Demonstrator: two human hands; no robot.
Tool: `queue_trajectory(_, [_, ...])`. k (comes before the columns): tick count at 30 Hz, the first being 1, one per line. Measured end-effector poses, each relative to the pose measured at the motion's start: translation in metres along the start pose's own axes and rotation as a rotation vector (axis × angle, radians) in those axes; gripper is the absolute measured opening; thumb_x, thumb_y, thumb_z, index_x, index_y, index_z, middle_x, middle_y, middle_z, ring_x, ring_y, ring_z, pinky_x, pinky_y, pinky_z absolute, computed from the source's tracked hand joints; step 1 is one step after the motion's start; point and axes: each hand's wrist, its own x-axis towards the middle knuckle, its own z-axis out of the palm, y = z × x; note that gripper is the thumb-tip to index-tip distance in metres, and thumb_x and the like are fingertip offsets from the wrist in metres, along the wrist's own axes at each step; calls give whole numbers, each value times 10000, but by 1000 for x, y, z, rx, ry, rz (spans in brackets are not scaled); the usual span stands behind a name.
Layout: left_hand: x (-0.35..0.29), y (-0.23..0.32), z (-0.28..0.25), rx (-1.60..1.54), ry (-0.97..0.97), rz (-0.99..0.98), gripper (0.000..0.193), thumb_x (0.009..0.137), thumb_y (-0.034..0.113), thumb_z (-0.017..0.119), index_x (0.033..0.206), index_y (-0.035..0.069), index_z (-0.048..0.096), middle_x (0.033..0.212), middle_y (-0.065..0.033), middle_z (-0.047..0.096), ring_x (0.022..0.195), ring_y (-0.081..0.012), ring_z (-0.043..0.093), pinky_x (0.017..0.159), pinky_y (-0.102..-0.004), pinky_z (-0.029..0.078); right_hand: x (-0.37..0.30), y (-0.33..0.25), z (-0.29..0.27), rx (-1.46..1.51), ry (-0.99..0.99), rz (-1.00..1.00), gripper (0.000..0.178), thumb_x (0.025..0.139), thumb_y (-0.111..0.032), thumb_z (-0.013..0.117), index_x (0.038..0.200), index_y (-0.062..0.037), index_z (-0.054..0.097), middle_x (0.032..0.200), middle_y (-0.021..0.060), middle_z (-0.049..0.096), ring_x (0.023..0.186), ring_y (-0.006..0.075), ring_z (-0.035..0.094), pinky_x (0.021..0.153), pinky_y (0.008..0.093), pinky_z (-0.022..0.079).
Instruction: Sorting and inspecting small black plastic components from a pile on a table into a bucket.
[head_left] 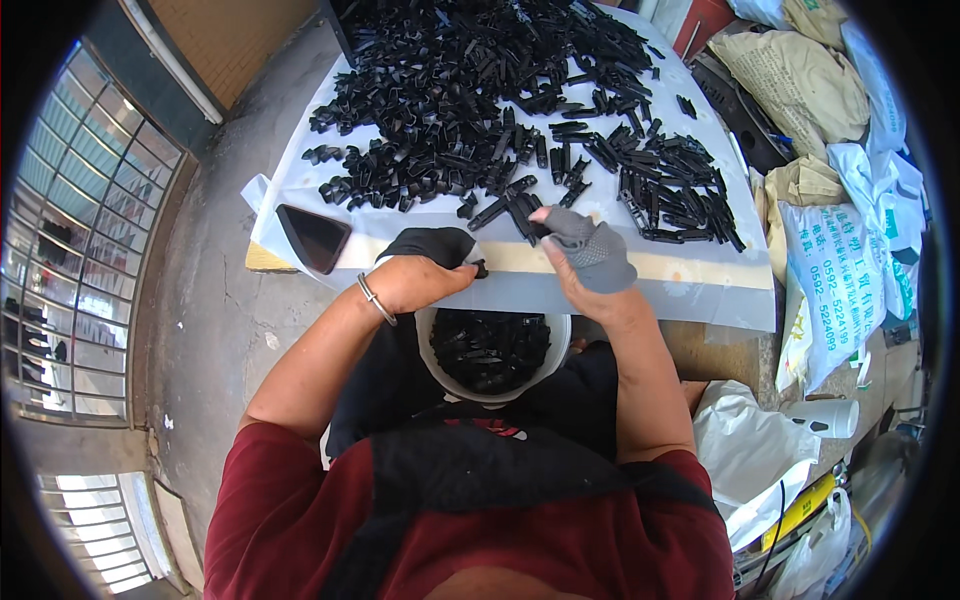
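Observation:
My left hand, in a black fingerless glove with a metal bangle at the wrist, is closed over the table's front edge. A small black plastic part pokes out at its thumb tip. To its right, my right hand wears a grey fingerless glove. Its thumb and forefinger pinch around another dark plastic part, mostly covered by the fingers. Many loose black plastic parts lie heaped beyond my hands. Below them, between my knees, stands a white bucket holding more black pieces.
A phone lies at the left front of the white-covered table. A separate pile of long black parts sits at the right. Stuffed sacks crowd the right side, with a white bag nearer me. A barred window is at left.

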Motion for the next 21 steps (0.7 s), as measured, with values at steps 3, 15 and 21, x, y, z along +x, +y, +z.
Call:
queue_trajectory(3, [-4, 0, 7, -97, -98, 33, 285, 748, 280, 571, 896, 41, 613, 827, -192, 607, 757, -350, 570, 685, -356, 460, -11, -25, 7, -81, -214, -113, 281, 792, -223, 607, 1049, -111, 593, 867, 104, 610, 761, 279, 571, 687, 374, 451])
queue_trajectory(15, [-19, 11, 40, -772, 194, -222, 432, 925, 382, 399, 969, -2, 591, 833, -81, 625, 758, -143, 546, 706, -277, 439, -13, -31, 18, -90, -106, -115, 222, 780, -242, 610, 917, -70, 579, 794, 109, 590, 710, 289, 568, 612, 386, 446])
queue_trajectory(21, [-20, 15, 34, -753, 335, -159, 399, 925, 346, 408, 888, -8, 590, 755, -72, 612, 691, -143, 528, 668, -292, 437, -13, -39, 13, -381, -111, -169, 172, 781, -231, 576, 865, -83, 551, 687, 97, 567, 636, 282, 567, 526, 402, 434])
